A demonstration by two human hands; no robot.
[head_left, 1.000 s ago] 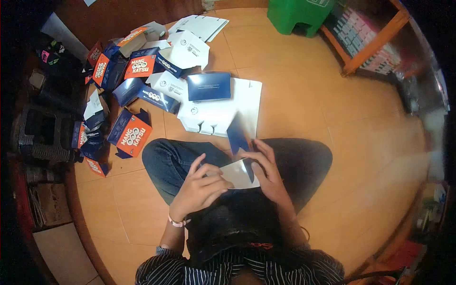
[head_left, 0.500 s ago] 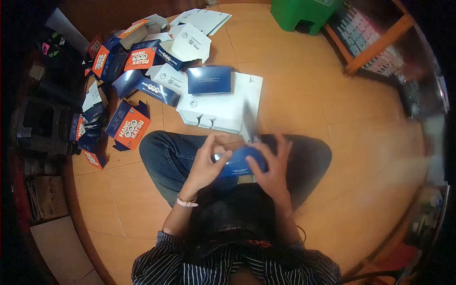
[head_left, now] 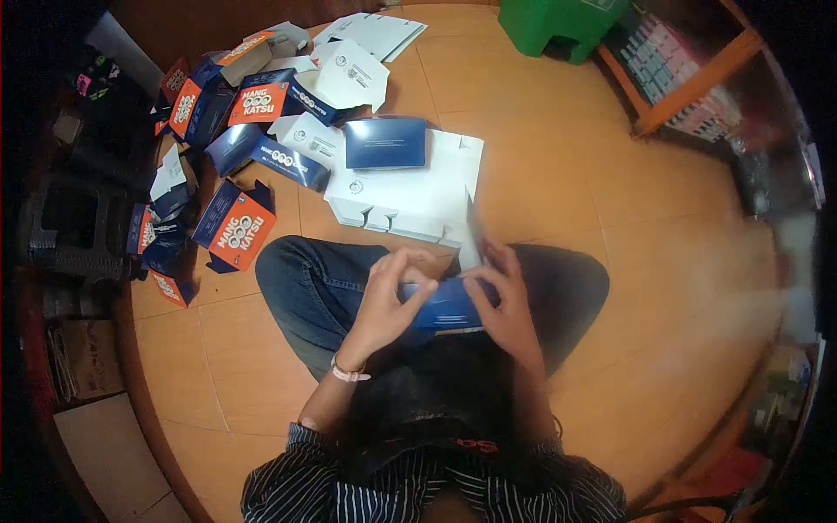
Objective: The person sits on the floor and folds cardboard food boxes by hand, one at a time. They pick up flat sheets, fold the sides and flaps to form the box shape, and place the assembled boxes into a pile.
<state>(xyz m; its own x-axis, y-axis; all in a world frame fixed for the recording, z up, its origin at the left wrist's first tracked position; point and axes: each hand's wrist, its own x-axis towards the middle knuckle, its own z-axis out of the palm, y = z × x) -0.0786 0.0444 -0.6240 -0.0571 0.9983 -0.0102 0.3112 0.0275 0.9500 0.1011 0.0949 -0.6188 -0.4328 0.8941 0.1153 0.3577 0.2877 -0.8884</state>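
Note:
A blue cardboard box (head_left: 443,307), partly folded, sits between my hands above my lap. Its pale inner flap (head_left: 471,235) stands up on the far side. My left hand (head_left: 397,292) grips the box's left end, thumb on the blue face and fingers curled over the far edge. At the right end, my right hand (head_left: 499,301) holds the box with thumb and fingers bent around it. Just beyond my hands lies a stack of flat white box blanks (head_left: 410,200), with a closed blue box (head_left: 385,143) on top.
Several orange and blue folded boxes (head_left: 237,225) are heaped at the left. More white sheets (head_left: 370,33) lie at the back. A green bin (head_left: 562,26) and a wooden shelf (head_left: 697,83) stand at the far right, black stacked stools (head_left: 74,222) at the left.
The blue box has turned flatter toward me, and its flap has shifted slightly right. My right hand has moved down and closer around the right end; my left hand has shifted slightly right.

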